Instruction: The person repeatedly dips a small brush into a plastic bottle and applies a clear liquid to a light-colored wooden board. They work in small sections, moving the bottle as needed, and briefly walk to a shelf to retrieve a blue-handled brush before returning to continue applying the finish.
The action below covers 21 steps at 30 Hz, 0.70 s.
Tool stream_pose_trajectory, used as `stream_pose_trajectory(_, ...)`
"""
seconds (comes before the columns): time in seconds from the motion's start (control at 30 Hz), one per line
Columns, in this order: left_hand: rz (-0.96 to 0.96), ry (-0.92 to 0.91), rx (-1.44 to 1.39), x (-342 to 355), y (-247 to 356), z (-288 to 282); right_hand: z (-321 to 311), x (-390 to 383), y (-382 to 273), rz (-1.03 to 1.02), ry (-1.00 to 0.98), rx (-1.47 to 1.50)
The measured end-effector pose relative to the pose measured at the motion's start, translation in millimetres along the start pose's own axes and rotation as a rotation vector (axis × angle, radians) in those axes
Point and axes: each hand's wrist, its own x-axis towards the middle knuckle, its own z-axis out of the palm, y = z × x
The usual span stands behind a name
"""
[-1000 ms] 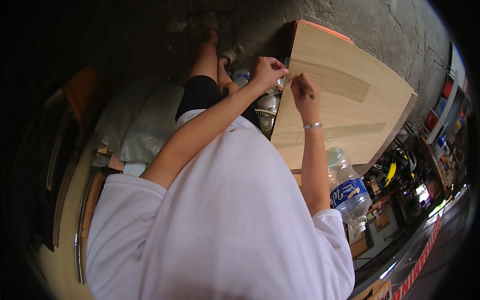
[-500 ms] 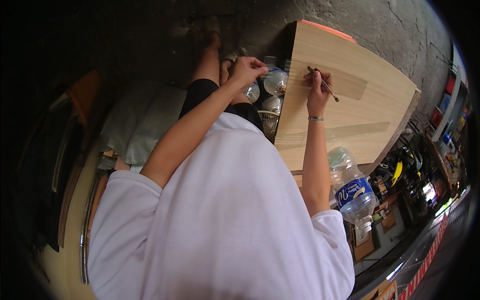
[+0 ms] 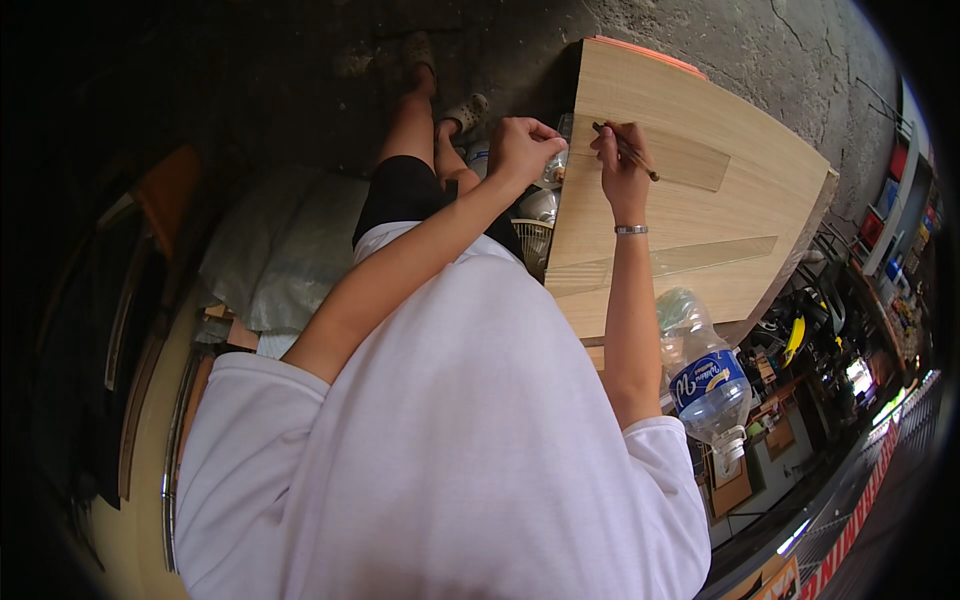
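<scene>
My right hand point(image 3: 620, 165) pinches a thin brush point(image 3: 628, 152), its tip resting on a large light wooden board point(image 3: 700, 230). The board's far edge is orange, and two glossy strips run across its face. My left hand point(image 3: 520, 148) is curled into a fist at the board's left edge, closed around a small clear jar point(image 3: 553, 172) that it mostly hides. A metal bracelet circles my right wrist. My white shirt fills the lower half of the picture.
A clear plastic water bottle point(image 3: 705, 385) with a blue label lies by my right elbow. More jars and a wire basket point(image 3: 532, 235) sit under my left arm beside my knees. Concrete floor is ahead, and cluttered shelves point(image 3: 850, 330) stand at the right.
My hands were together over the jars. The right hand has lifted the brush away and brought it onto the board's upper part, while the left hand stays at the jar.
</scene>
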Motion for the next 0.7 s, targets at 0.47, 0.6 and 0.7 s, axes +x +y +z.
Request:
stream_pose_trajectory(0.47, -0.006, 0.044, -0.025, -13, 16, 4, -2, 1, 1, 0.005, 0.024, 0.026)
stream_pose_trajectory(0.6, -0.002, -0.116, -0.481, -26, 36, -49, -7, -4, 2, 0.02, 0.09, 0.127)
stream_pose_trajectory(0.7, -0.021, -0.332, -0.794, -51, 67, -90, -12, -6, 0, 0.054, 0.115, 0.248)
